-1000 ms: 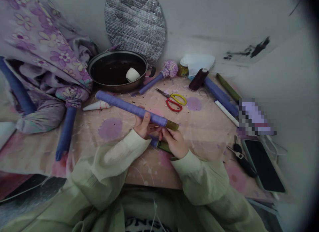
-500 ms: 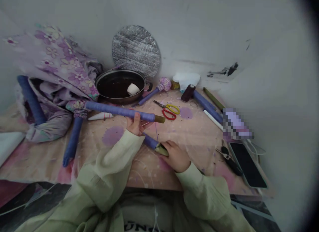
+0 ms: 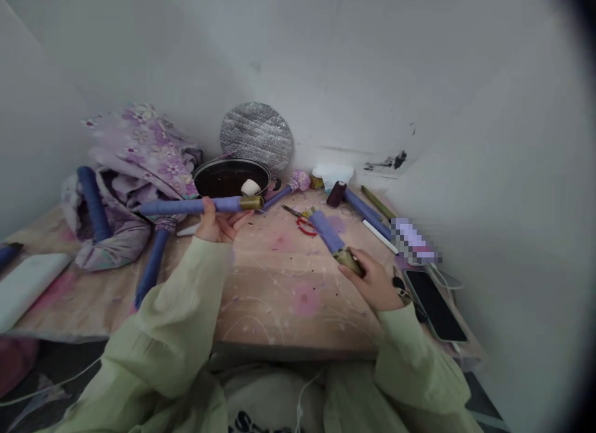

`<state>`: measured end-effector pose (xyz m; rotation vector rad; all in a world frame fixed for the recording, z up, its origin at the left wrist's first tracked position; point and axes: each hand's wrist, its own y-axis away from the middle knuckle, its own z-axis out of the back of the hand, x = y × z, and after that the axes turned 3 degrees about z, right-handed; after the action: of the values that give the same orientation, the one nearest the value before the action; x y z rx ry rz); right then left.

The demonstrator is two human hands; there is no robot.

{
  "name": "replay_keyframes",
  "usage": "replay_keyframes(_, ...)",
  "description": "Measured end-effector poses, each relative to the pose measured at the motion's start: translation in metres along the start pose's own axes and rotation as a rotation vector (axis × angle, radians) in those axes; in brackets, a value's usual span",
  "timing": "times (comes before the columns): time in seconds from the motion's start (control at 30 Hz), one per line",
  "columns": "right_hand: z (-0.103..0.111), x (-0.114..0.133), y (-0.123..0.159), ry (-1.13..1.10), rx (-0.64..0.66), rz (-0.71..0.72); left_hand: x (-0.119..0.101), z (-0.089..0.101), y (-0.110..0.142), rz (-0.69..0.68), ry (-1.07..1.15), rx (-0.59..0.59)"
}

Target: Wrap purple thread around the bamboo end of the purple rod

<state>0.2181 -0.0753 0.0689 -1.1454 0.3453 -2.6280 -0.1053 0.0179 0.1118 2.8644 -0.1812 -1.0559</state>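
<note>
Tabletop (image 3: 279, 296), scrap-strewn: left hand (image 3: 218, 225) is loosely cradling long purple rod (image 3: 195, 205) at 11 o'clock; right hand (image 3: 372, 278) is clenching short purple rod (image 3: 326, 231) at 2 o'clock; both are showing wrapping up to bare gold ends.

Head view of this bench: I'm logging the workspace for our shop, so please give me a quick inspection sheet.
Surface: patterned pink tabletop, flecked with debris.
Job's things: long purple-wrapped rod with brass end; shorter purple-wrapped rod with olive end.
Hands: left hand holds the long rod; right hand holds the shorter.
Clutter: black pan holding white cup; red scissors; dark thread spool; floral cloth.
Cables: white cable beside phone.
Surroundings: pale walls; round foil mat.
</note>
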Motion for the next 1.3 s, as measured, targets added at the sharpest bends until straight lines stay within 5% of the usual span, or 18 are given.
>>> replay_keyframes(0.1, 0.011, 0.001, 0.003, 0.079, 0.234, 0.105, -0.017, -0.007, 0.01, -0.095, -0.048, -0.002)
replay_keyframes(0.23, 0.036, 0.006, 0.018, -0.172, 0.553, 0.195, -0.035, -0.006, 0.016, -0.145, -0.057, -0.083)
replay_keyframes(0.37, 0.045, -0.004, 0.029, -0.423, 0.169, -0.017, -0.037, 0.005, 0.019, -0.142, -0.015, -0.129)
replay_keyframes(0.47, 0.045, -0.015, 0.027, -0.076, 0.093, -0.068, -0.038, 0.012, 0.02, -0.156, 0.01, -0.131)
replay_keyframes(0.53, 0.05, -0.022, 0.027, 0.064, 0.24, 0.001, -0.043, 0.015, 0.019, -0.175, 0.019, -0.137)
replay_keyframes(0.63, 0.067, -0.028, 0.036, -0.024, 0.562, 0.05, -0.056, 0.019, 0.014, -0.212, 0.023, -0.15)
replay_keyframes(0.7, 0.079, -0.031, 0.045, -0.182, 0.543, 0.038, -0.064, 0.022, 0.01, -0.242, 0.021, -0.165)
replay_keyframes(0.83, 0.086, -0.041, 0.046, -0.381, 0.109, -0.223, -0.074, 0.023, 0.004, -0.295, -0.004, -0.203)
replay_keyframes(0.93, 0.076, -0.053, 0.028, -0.045, -0.041, -0.222, -0.078, 0.023, -0.001, -0.338, -0.001, -0.219)
replay_keyframes(1.07, 0.059, -0.072, 0.0, 0.27, 0.125, -0.029, -0.095, 0.027, -0.008, -0.437, 0.032, -0.263)
replay_keyframes(1.3, 0.029, -0.085, -0.036, 0.184, 0.392, 0.104, -0.123, 0.022, -0.023, -0.547, 0.06, -0.342)
